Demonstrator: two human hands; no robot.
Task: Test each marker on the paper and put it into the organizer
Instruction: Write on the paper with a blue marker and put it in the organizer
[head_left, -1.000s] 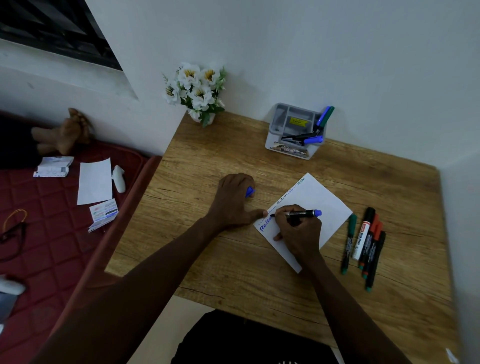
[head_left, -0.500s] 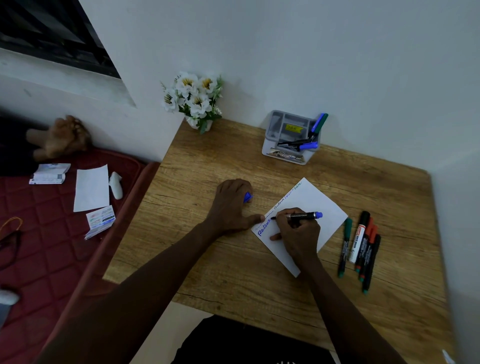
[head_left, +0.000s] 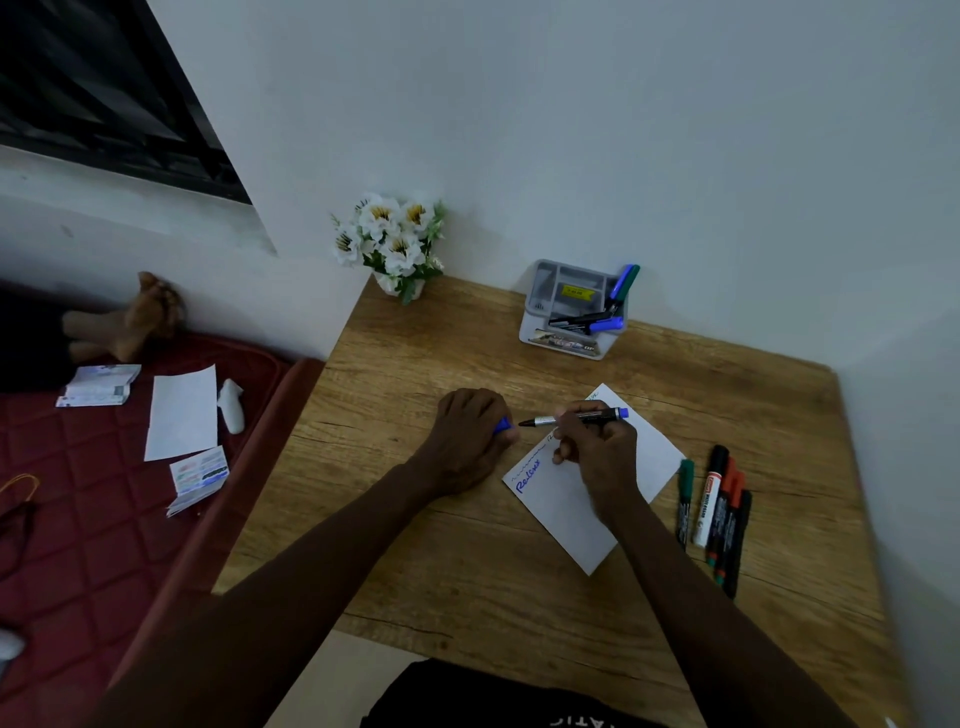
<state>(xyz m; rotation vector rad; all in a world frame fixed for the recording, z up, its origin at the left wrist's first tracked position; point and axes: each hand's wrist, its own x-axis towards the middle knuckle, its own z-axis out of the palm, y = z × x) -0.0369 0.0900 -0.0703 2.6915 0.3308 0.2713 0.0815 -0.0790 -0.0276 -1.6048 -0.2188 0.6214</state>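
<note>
The right hand (head_left: 597, 447), gripping the marker (head_left: 576, 417), is lifting its tip off the paper (head_left: 566, 514) and swinging it toward the cap (head_left: 503, 426), which the left hand (head_left: 470, 441) is pinching just beside the sheet (the blue scribble is already down). This test is probably ending, with capping and then the organizer (head_left: 540, 312) coming next.

A: Type of place?
B: A room in a home: a small wooden desk (head_left: 467, 571) set in a corner of plain white walls (head_left: 623, 130), bearing a pot of flowers (head_left: 392, 244) and an organizer (head_left: 531, 312).
A: Further evidence?
B: Beside the desk, a red quilted mattress (head_left: 104, 519) strewn with papers (head_left: 182, 410), below a dark window (head_left: 104, 88).
</note>
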